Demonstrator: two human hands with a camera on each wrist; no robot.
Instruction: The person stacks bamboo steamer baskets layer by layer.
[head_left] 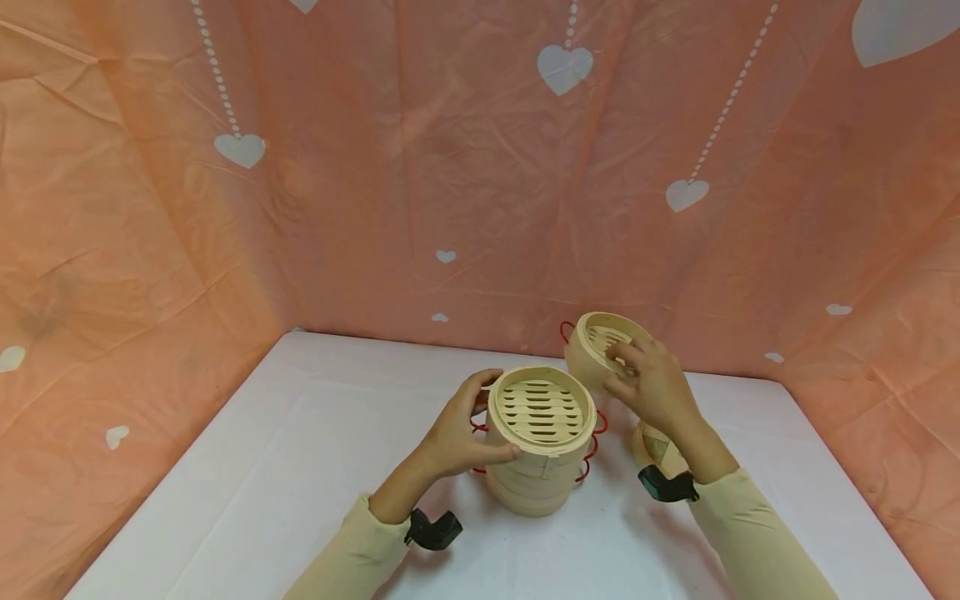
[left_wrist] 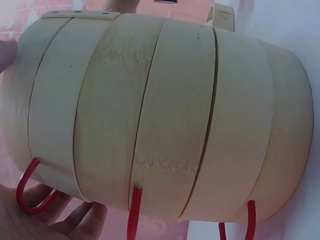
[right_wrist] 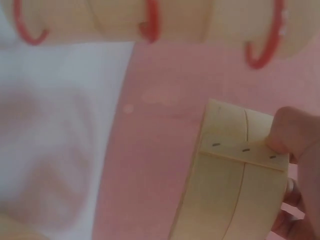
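Note:
A stack of round bamboo steamer baskets [head_left: 536, 479] stands upright on the white table, with red cord loops on its sides. My left hand [head_left: 457, 437] grips the top tier from the left, thumb at the front and fingers behind the rim. In the left wrist view the tiers [left_wrist: 172, 115] sit closely one on another. Behind and right of the stack, my right hand [head_left: 656, 387] pinches the rim of a separate bamboo steamer basket [head_left: 583, 354], tilted and held above the table. The right wrist view shows that basket's [right_wrist: 215, 195] outer wall with the thumb pressed on it.
A woven bamboo lid [head_left: 657, 447] lies on the table right of the stack, partly hidden by my right wrist. The white table [head_left: 300, 467] reaches an orange-pink cloth backdrop [head_left: 465, 208] with hearts at the back and sides.

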